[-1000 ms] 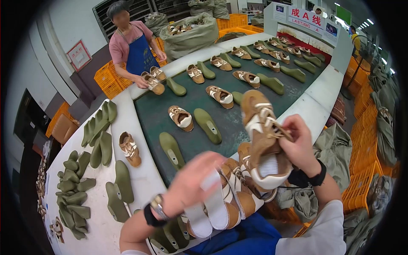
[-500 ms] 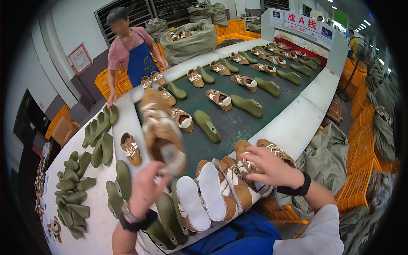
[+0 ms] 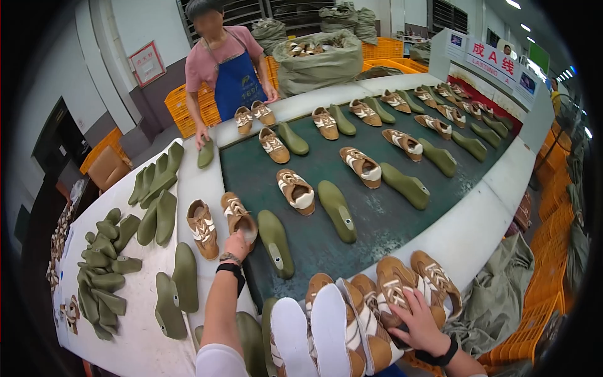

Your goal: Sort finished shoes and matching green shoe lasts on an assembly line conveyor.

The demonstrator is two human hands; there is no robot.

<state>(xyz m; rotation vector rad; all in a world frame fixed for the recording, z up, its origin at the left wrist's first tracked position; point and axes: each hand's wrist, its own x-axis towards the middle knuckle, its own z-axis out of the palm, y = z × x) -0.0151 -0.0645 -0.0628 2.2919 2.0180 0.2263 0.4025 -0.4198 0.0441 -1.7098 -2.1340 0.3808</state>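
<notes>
My left hand [image 3: 236, 244] is closed on the heel of a brown-and-white shoe [image 3: 239, 213], which lies at the near left edge of the dark green belt [image 3: 377, 220]. An olive green shoe last [image 3: 275, 242] lies just to the right of that shoe. Another brown shoe [image 3: 202, 229] rests on the white table edge to its left. My right hand [image 3: 419, 317] lies over a brown shoe [image 3: 391, 294] in a pile of shoes at the bottom edge, with its fingers curled on it. Two white soles [image 3: 311, 336] face up in that pile.
Pairs of brown shoes and green lasts [image 3: 337, 210] run in rows up the belt. Several loose green lasts [image 3: 103, 267] cover the white table [image 3: 135, 339] on the left. A co-worker in a blue apron [image 3: 233, 80] stands at the far end, one hand on a last [image 3: 205, 153]. Orange crates [image 3: 553, 276] stand on the right.
My left hand has brought the brown shoe down from the air and laid it on the belt beside the green last. My right hand has stayed on the pile of shoes.
</notes>
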